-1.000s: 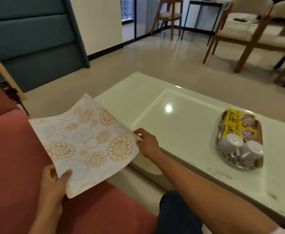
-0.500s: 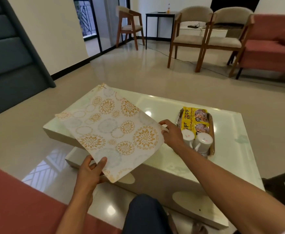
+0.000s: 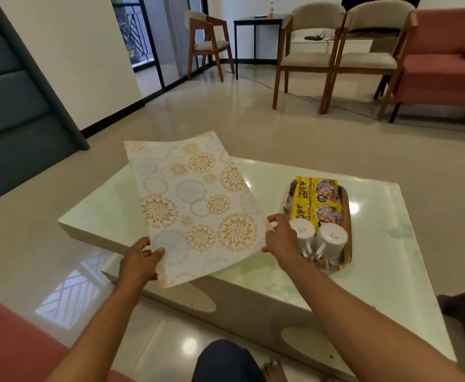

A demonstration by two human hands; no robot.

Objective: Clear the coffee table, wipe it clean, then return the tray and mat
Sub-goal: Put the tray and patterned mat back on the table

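Head view: the tray (image 3: 346, 216), right of centre on the coffee table (image 3: 377, 260), carries two yellow snack packets (image 3: 312, 201) and two white cups (image 3: 319, 238) on their sides. Left of it, the floral mat (image 3: 195, 208) hangs above the tabletop, the left hand (image 3: 140, 261) and right hand (image 3: 281, 238) each pinching a near corner. Wooden chairs (image 3: 333, 56) line the upper frame.

Yellow snack packets (image 3: 317, 200), right of frame centre, lying in the tray (image 3: 347, 238) on the counter (image 3: 385, 244): showing "OFF", partly "CHUNK", and "10" in a dark badge. Small red marks on two white cups (image 3: 319, 239) reading as illegible.
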